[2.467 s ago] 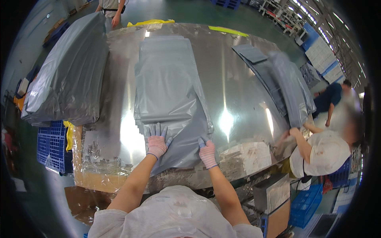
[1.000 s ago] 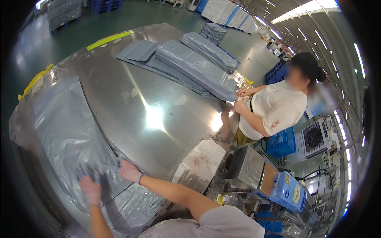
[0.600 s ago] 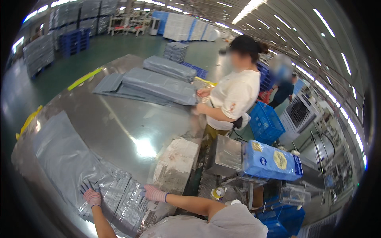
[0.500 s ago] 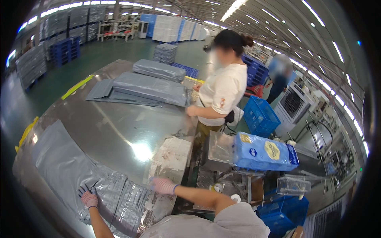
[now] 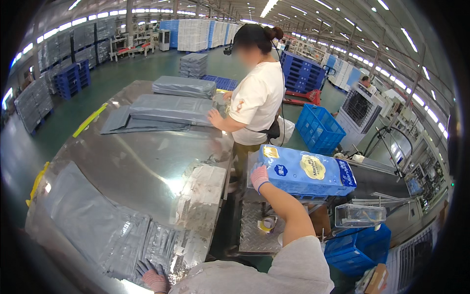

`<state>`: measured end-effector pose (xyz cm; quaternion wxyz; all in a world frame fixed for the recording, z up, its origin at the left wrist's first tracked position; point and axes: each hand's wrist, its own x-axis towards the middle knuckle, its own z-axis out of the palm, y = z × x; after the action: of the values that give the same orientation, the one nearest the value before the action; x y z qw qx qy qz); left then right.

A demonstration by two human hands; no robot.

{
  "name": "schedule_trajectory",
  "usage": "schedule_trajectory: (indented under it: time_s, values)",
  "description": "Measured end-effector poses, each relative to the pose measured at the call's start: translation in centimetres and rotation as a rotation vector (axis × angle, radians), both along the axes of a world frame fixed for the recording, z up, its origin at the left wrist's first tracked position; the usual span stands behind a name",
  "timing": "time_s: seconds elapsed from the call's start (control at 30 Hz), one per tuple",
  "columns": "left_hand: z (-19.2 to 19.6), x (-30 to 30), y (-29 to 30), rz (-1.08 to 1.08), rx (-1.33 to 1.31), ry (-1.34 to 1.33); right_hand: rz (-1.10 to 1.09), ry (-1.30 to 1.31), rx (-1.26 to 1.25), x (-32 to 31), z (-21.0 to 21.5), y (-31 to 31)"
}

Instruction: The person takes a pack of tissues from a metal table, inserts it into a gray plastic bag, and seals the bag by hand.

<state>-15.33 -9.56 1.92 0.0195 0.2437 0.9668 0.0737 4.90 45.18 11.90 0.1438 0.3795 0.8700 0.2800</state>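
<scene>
Head view: the left hand [image 5: 153, 278], fingers spread, rests on grey plastic bags [image 5: 93, 210] at the near left corner of the metal table [image 5: 134, 154], seemingly steadying them; the right hand [image 5: 259, 178] touches a blue printed pack [image 5: 293, 171], whether gripping I can't tell; a co-worker [image 5: 259, 95] stands along the right edge, green floor [image 5: 139, 68] beyond

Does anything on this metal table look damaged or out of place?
Yes: the white covering along the right edge of the metal table looks worn, with ragged borders and dark marks. The gray plastic sheets near the left hand also look creased and uneven.
</scene>
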Motion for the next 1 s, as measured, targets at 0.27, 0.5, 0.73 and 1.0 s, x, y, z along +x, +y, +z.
schedule_trajectory:
  time_s: [0.27, 0.5, 0.73, 1.0]
  values:
    - [-2.4, 0.3, -0.4, 0.023, 0.022, -0.032, 0.220, -0.235, -0.112, -0.3, 4.7, -0.4]
    - [-2.4, 1.8, 2.7, 0.031, 0.237, -0.182, 0.577, -0.194, -0.250, 0.1, 5.7, -4.0]
    - [0.8, 3.8, 10.1, -0.002, 0.354, -0.583, 0.973, -0.176, -0.440, -5.3, 5.7, -12.5]
    - [1.6, 6.2, 9.8, 0.069, 0.894, -0.858, 1.400, -0.173, -0.525, -16.6, 10.4, -24.8]
